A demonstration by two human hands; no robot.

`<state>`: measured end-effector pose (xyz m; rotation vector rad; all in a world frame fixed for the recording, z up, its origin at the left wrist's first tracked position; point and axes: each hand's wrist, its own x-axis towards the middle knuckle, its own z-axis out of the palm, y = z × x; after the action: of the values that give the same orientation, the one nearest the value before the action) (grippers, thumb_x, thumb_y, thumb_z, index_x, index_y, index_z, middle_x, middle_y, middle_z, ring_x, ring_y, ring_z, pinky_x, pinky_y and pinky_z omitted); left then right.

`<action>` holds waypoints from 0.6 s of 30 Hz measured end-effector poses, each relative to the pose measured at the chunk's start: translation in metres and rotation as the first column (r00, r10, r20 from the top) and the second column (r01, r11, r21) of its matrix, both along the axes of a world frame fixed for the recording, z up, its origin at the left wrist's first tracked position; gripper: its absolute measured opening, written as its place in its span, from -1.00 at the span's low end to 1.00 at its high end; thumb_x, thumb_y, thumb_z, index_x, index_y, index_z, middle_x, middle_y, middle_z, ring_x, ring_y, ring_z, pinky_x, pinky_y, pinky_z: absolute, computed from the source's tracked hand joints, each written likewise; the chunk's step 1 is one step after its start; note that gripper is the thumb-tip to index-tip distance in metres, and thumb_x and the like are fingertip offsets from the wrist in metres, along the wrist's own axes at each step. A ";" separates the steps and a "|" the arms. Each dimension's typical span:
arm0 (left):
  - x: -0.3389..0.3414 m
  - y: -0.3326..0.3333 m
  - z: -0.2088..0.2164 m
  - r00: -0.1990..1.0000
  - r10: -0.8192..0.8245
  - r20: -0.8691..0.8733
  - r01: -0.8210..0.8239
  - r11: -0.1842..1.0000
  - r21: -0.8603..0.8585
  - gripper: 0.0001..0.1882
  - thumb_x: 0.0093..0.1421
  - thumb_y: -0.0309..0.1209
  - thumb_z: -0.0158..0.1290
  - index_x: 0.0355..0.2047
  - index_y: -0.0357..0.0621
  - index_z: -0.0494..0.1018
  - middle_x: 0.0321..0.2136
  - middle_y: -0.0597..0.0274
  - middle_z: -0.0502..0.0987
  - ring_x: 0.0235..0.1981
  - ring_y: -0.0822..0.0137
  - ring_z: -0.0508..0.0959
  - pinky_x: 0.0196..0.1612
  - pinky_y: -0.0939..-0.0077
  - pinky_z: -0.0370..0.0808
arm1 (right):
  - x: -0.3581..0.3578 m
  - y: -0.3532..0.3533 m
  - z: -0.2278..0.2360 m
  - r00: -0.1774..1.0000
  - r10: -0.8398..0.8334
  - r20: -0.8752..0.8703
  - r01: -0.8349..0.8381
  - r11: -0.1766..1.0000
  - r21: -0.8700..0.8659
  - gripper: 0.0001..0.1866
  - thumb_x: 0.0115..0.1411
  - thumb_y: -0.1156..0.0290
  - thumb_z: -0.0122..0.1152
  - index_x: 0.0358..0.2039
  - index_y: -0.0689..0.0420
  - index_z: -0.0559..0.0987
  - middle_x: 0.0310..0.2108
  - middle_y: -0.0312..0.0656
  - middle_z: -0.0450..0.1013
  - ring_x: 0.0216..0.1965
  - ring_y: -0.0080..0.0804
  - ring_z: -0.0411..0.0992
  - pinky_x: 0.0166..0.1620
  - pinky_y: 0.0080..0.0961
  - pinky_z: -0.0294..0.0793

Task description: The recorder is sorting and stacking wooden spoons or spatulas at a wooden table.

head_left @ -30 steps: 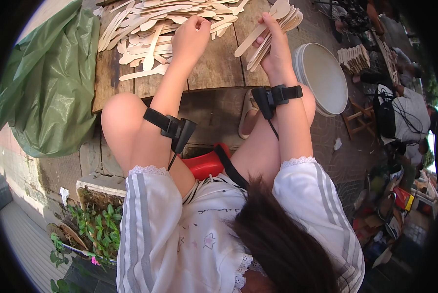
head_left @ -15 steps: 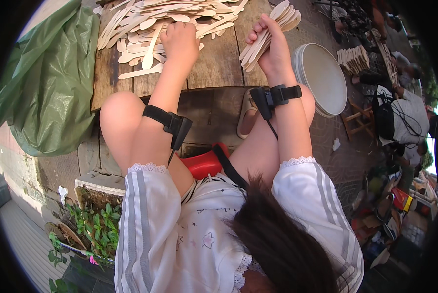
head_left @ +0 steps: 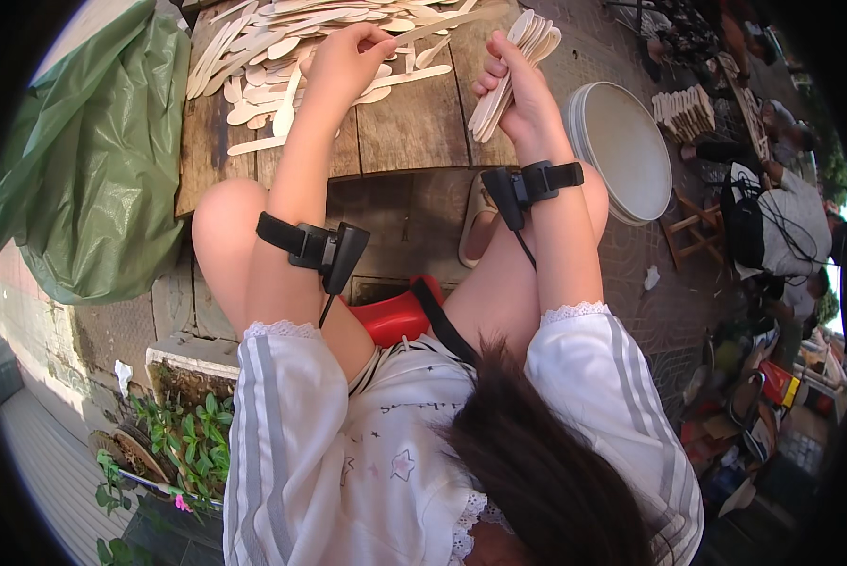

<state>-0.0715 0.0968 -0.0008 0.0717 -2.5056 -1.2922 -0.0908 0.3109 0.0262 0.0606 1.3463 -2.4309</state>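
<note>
A loose pile of pale wooden spoons (head_left: 277,42) covers the far part of a plank table (head_left: 409,137). Over the pile's near right side, my left hand (head_left: 346,68) pinches a single wooden spoon (head_left: 453,23). That spoon is blurred and points right, toward my other hand. My right hand (head_left: 525,102) is wrapped round a bundle of wooden spoons (head_left: 533,40), held tilted off the table's right side with the rounded ends up. Its thumb lies against the bundle; part of the handles is hidden by the fingers.
A large round pale metal tub or lid (head_left: 621,156) stands right of the table. Green plastic sheeting (head_left: 93,160) hangs on the left. Leafy plants (head_left: 183,439) grow in a planter at lower left. Folded wooden stools and other people are at far right.
My left hand has risen off the pile, turning rightward, and now has a spoon in it. The bundle in my right hand has turned slightly.
</note>
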 end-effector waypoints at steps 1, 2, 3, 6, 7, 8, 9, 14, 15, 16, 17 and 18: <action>-0.003 -0.003 0.001 0.974 -0.228 -0.015 0.222 0.927 0.303 -0.84 0.14 -0.30 0.07 -0.40 -0.10 0.51 -0.47 0.37 0.56 -0.33 0.43 0.51 -0.19 0.43 0.33 | 0.001 -0.003 0.002 1.000 0.004 0.000 -0.004 1.000 -0.003 -0.75 0.11 0.24 0.27 -0.45 0.07 0.40 -0.67 -0.42 0.23 -0.64 -0.59 0.24 -0.52 -0.56 0.30; -0.002 0.001 0.004 0.973 -0.231 -0.014 0.225 0.926 0.304 -0.84 0.14 -0.30 0.07 -0.40 -0.10 0.51 -0.47 0.37 0.56 -0.33 0.43 0.51 -0.19 0.43 0.33 | 0.002 -0.003 0.003 1.000 -0.018 -0.022 0.019 0.999 0.031 -0.73 0.10 0.21 0.28 -0.41 0.08 0.42 -0.67 -0.43 0.23 -0.64 -0.60 0.24 -0.53 -0.58 0.29; 0.000 0.008 0.007 0.970 -0.237 -0.052 0.242 0.957 0.159 -0.84 0.15 -0.31 0.07 -0.40 -0.15 0.49 -0.47 0.39 0.55 -0.34 0.47 0.49 -0.19 0.51 0.35 | 0.003 -0.003 0.004 0.998 -0.039 -0.044 0.041 0.997 0.065 -0.70 0.09 0.17 0.30 -0.37 0.10 0.45 -0.67 -0.44 0.23 -0.63 -0.61 0.24 -0.53 -0.60 0.28; 0.006 0.022 0.013 0.951 -0.289 -0.111 0.291 0.957 0.006 -0.82 0.16 -0.32 0.06 -0.40 -0.18 0.46 -0.48 0.40 0.52 -0.36 0.49 0.47 -0.19 0.57 0.36 | 0.003 -0.002 0.005 0.991 -0.119 -0.066 0.127 0.983 0.132 -0.61 0.14 0.19 0.24 -0.12 0.17 0.46 -0.67 -0.48 0.17 -0.60 -0.65 0.19 -0.46 -0.61 0.25; 0.009 0.026 0.015 0.934 -0.331 -0.133 0.334 0.943 0.004 -0.83 0.16 -0.32 0.06 -0.40 -0.18 0.45 -0.48 0.40 0.51 -0.36 0.47 0.47 -0.19 0.55 0.37 | 0.003 -0.001 0.005 0.991 -0.118 -0.066 0.125 0.983 0.131 -0.61 0.14 0.19 0.24 -0.12 0.17 0.46 -0.67 -0.48 0.17 -0.60 -0.65 0.19 -0.46 -0.61 0.25; 0.014 0.031 0.017 0.934 -0.331 -0.137 0.328 0.944 -0.044 -0.83 0.16 -0.30 0.06 -0.39 -0.15 0.44 -0.46 0.39 0.51 -0.32 0.44 0.47 -0.19 0.53 0.36 | 0.002 0.000 0.004 0.986 -0.130 -0.101 0.141 0.983 0.114 -0.65 0.14 0.20 0.25 -0.16 0.15 0.47 -0.67 -0.48 0.18 -0.60 -0.65 0.20 -0.45 -0.62 0.25; 0.015 0.033 0.018 0.934 -0.331 -0.139 0.328 0.944 -0.043 -0.83 0.16 -0.30 0.06 -0.39 -0.15 0.44 -0.46 0.39 0.51 -0.32 0.44 0.47 -0.19 0.53 0.36 | 0.001 0.002 0.003 0.981 -0.142 -0.135 0.156 0.983 0.097 -0.68 0.13 0.20 0.25 -0.21 0.14 0.49 -0.67 -0.48 0.18 -0.60 -0.65 0.20 -0.45 -0.62 0.25; 0.019 0.025 0.014 0.892 -0.451 0.023 0.452 0.891 -0.033 -0.79 0.11 -0.16 0.07 -0.28 0.10 0.50 -0.32 0.42 0.53 -0.15 0.38 0.46 0.03 0.24 0.10 | 0.003 -0.002 0.007 0.963 -0.258 -0.079 0.261 0.965 0.032 -0.78 0.11 0.22 0.26 -0.38 0.06 0.47 -0.62 -0.44 0.26 -0.58 -0.63 0.25 -0.45 -0.61 0.29; 0.018 0.016 0.010 0.893 -0.449 0.022 0.450 0.893 -0.034 -0.79 0.11 -0.16 0.07 -0.28 0.10 0.50 -0.32 0.42 0.53 -0.15 0.38 0.46 0.03 0.24 0.10 | 0.005 -0.005 0.012 0.937 -0.345 -0.050 0.347 0.937 0.033 -0.81 0.13 0.22 0.22 -0.43 0.04 0.46 -0.66 -0.45 0.22 -0.61 -0.62 0.20 -0.45 -0.58 0.26; 0.017 0.004 0.005 0.957 -0.275 0.090 0.289 0.927 -0.239 -0.77 0.09 -0.15 0.09 -0.27 0.10 0.50 -0.29 0.40 0.53 -0.13 0.31 0.45 0.04 0.21 0.09 | 0.000 0.001 0.005 0.951 -0.300 -0.071 0.301 0.954 -0.001 -0.81 0.13 0.23 0.17 -0.49 0.01 0.41 -0.63 -0.42 0.27 -0.61 -0.58 0.21 -0.44 -0.54 0.27; 0.016 -0.002 0.005 0.989 -0.086 0.118 0.130 0.888 -0.440 -0.74 0.07 -0.14 0.11 -0.26 0.10 0.51 -0.25 0.37 0.54 -0.11 0.25 0.45 0.05 0.19 0.09 | -0.003 0.004 0.003 0.951 -0.302 -0.072 0.303 0.953 0.000 -0.81 0.13 0.23 0.17 -0.49 0.01 0.41 -0.63 -0.42 0.27 -0.61 -0.58 0.21 -0.44 -0.54 0.27; 0.013 -0.003 0.004 0.980 0.039 0.194 0.068 0.854 -0.516 -0.74 0.00 -0.19 0.17 -0.29 0.08 0.52 -0.24 0.32 0.54 -0.06 0.19 0.43 0.04 0.16 0.09 | -0.005 0.007 0.001 0.954 -0.294 -0.057 0.294 0.956 -0.006 -0.80 0.13 0.24 0.15 -0.52 0.01 0.39 -0.62 -0.40 0.28 -0.60 -0.56 0.22 -0.43 -0.53 0.28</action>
<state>-0.0580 0.0936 0.0037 0.0566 -2.9434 -0.5863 -0.0963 0.3182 0.0277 0.2070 1.4552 -2.6936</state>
